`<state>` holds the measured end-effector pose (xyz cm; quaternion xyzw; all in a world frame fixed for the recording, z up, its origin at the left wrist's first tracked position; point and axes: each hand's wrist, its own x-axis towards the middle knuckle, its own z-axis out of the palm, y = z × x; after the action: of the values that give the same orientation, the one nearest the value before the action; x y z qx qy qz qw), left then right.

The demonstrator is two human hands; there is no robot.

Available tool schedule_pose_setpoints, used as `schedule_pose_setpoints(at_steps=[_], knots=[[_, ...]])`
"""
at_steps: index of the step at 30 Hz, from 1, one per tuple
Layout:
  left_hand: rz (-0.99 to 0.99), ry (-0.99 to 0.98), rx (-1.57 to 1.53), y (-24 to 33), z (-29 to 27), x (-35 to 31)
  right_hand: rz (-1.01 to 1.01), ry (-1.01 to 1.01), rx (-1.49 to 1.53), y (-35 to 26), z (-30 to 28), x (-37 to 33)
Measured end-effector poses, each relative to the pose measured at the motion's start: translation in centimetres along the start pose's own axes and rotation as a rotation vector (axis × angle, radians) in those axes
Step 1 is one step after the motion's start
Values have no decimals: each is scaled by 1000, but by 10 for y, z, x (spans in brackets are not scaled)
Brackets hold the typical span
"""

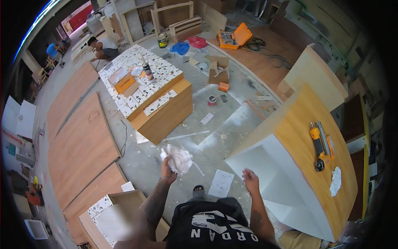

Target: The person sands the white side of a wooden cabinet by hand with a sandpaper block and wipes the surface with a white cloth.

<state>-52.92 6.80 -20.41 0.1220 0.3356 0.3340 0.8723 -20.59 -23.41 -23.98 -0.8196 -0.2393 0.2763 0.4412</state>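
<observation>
My left hand [166, 169] is closed on a bunched white cloth [180, 159], held out over the floor near the front corner of a wooden cabinet [168, 112]. My right hand [250, 181] is raised with its fingers curled, beside the open side of a white-lined cabinet [269, 166]. Whether anything sits in those fingers is too small to make out. On that cabinet's yellowish wood face lie a yellow-and-black nail gun [318, 147] and a crumpled white rag [336, 181].
A terrazzo-patterned top [159, 68] carries an orange box [124, 84] and a sealant tube [147, 71]. Large plywood sheets [78, 145] lie at left. A paint can [212, 101], cardboard box [218, 69] and orange tool case [235, 37] stand farther off. Another person [103, 47] crouches far left.
</observation>
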Motion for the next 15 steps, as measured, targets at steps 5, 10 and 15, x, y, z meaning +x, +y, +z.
schedule_pose_setpoints(at_steps=[5, 10, 15], knots=[[196, -4, -143, 42, 3, -31, -26, -195, 54, -112, 49, 90], [199, 232, -190, 43, -40, -35, -25, -308, 273, -169, 116, 176], [264, 876, 249, 21, -181, -67, 158, -423, 243, -160, 203, 293]])
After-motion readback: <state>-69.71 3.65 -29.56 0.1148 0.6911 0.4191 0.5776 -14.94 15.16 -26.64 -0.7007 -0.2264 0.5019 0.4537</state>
